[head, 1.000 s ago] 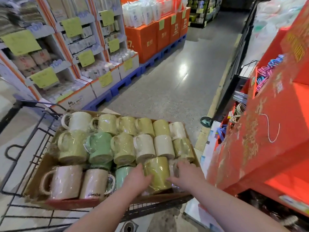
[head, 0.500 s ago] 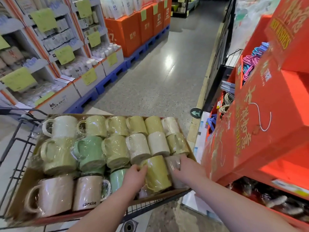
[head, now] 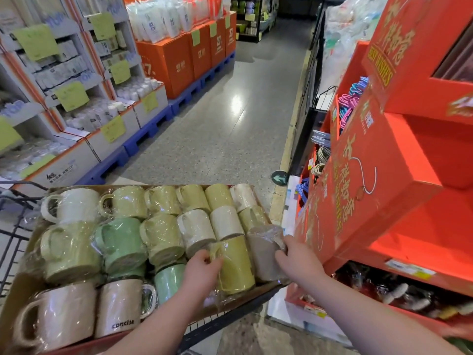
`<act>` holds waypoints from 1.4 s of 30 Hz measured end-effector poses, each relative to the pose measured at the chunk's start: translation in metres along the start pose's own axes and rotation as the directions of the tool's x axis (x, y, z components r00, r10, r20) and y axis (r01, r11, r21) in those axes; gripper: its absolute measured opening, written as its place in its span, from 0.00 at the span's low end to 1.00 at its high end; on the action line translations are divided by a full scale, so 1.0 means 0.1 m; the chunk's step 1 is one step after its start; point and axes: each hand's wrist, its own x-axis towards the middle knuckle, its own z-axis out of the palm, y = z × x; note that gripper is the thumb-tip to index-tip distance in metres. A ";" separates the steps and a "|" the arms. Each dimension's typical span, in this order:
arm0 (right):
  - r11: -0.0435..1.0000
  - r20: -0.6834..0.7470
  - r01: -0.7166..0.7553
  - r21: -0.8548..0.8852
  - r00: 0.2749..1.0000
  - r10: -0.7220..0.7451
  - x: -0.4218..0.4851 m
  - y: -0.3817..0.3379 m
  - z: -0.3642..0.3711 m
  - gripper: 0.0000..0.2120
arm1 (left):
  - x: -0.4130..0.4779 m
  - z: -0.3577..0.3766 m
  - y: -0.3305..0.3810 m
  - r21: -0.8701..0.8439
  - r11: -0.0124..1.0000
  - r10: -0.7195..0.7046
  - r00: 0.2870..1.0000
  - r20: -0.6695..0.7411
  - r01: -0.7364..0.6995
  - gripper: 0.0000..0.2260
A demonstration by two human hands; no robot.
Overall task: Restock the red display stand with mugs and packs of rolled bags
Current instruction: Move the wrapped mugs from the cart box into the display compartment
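A cardboard tray (head: 15,285) of several plastic-wrapped mugs lies on a black wire cart (head: 10,239) in front of me. My left hand (head: 203,269) grips the handle side of a yellow-green mug (head: 236,265) near the tray's front right corner. Beside it, my right hand (head: 297,260) holds a brown-grey wrapped mug (head: 263,252), which is raised at the tray's right edge. The red display stand (head: 378,180) rises at the right, its orange shelves bare where visible. No packs of rolled bags are clear to see.
Coloured hangers (head: 350,101) hang beyond the stand. Dark wrapped goods (head: 399,290) fill its lowest shelf. Orange boxes (head: 179,57) on blue pallets and white shelving (head: 76,93) line the left of the grey aisle floor (head: 230,119).
Both hands stayed on the two front-right mugs. The brown-grey mug under my right hand has come up and shows more. The view moved closer to the red stand.
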 end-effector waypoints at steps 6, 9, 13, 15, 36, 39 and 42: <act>0.998 -0.097 -0.037 0.057 0.994 0.043 -0.29 0.18 -0.17 0.11 | -0.16 0.18 0.11 0.032 0.993 0.109 0.993 0.051 -0.110 0.06; 0.996 -0.138 -0.046 0.076 0.989 0.056 -0.49 0.33 -0.25 0.05 | -0.31 0.30 0.18 0.070 0.984 0.158 0.983 0.096 -0.165 0.05; 0.989 -0.199 -0.083 0.125 0.974 0.107 -0.75 0.62 -0.40 0.08 | -0.48 0.55 0.29 0.107 0.967 0.214 0.963 0.164 -0.233 0.03; 0.983 -0.213 -0.119 0.137 0.966 0.147 -0.90 0.80 -0.46 0.11 | -0.60 0.72 0.34 0.117 0.955 0.247 0.948 0.201 -0.274 0.02; 0.838 -0.438 -0.329 0.436 0.735 0.517 -3.40 3.24 -0.89 0.07 | -2.76 3.04 0.34 0.187 0.797 0.389 0.724 0.569 -0.575 0.01; 0.812 -0.468 -0.337 0.476 0.685 0.559 -3.77 3.59 -0.92 0.06 | -3.14 3.35 0.29 0.159 0.783 0.400 0.682 0.613 -0.602 0.02; 0.775 -0.473 -0.376 0.508 0.630 0.616 -4.10 3.89 -0.93 0.06 | -3.50 3.64 0.28 0.154 0.734 0.426 0.625 0.654 -0.661 0.03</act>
